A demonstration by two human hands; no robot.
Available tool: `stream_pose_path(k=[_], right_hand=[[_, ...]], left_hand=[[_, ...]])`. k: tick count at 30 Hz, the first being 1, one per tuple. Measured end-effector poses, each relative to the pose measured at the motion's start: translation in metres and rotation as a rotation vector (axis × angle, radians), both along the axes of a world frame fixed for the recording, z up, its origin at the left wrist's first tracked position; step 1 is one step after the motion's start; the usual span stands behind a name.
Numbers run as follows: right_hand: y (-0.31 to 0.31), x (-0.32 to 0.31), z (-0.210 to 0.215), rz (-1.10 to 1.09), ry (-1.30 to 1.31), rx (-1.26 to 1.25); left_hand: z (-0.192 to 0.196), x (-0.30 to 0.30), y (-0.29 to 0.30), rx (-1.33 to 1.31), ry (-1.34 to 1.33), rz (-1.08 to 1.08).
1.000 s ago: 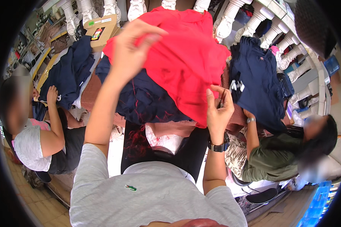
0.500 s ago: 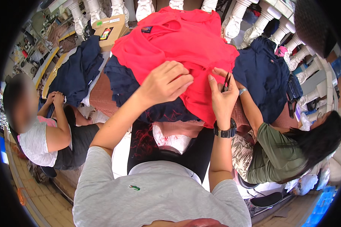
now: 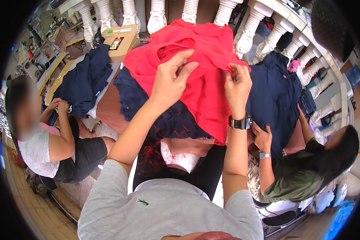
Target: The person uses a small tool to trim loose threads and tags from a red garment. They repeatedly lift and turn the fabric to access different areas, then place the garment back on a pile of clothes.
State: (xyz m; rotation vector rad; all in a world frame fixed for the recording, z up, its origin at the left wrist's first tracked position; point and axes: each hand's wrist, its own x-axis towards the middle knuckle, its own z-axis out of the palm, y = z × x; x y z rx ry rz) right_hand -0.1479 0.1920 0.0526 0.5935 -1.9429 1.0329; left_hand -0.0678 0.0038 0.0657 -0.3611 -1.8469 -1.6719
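Both arms raised, left hand (image 3: 173, 82) and right hand (image 3: 237, 86) pinching.

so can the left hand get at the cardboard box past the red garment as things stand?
Probably yes. The left hand rests on the red garment, and the cardboard box sits uncovered further to its left on the dark blue clothes, nothing between.

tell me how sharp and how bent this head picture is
Head view: strong fisheye, the white balusters curve along the black rim; bright even daylight, no harsh glare; red cloth, left hand and right hand sharp; both seated people's faces blurred.
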Motion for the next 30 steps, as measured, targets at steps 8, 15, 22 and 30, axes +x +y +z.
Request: stream_pose_path(k=[8, 15, 22, 30], right_hand=[[0.001, -0.003, 0.038, -0.077, 0.015, -0.27], [0.019, -0.007, 0.018, 0.032, -0.356, 0.0], [-0.022, 0.058, 0.021, 0.298, -0.105, -0.005], [-0.03, 0.01, 0.015, 0.381, 0.011, 0.072]], left_hand=[[0.004, 0.044, -0.046, 0.171, -0.07, -0.377], [-0.046, 0.049, -0.054, 0.056, -0.249, -0.258], [-0.05, 0.047, -0.032, 0.093, -0.048, 0.176], [-0.035, 0.019, -0.007, -0.515, 0.389, 0.362]])
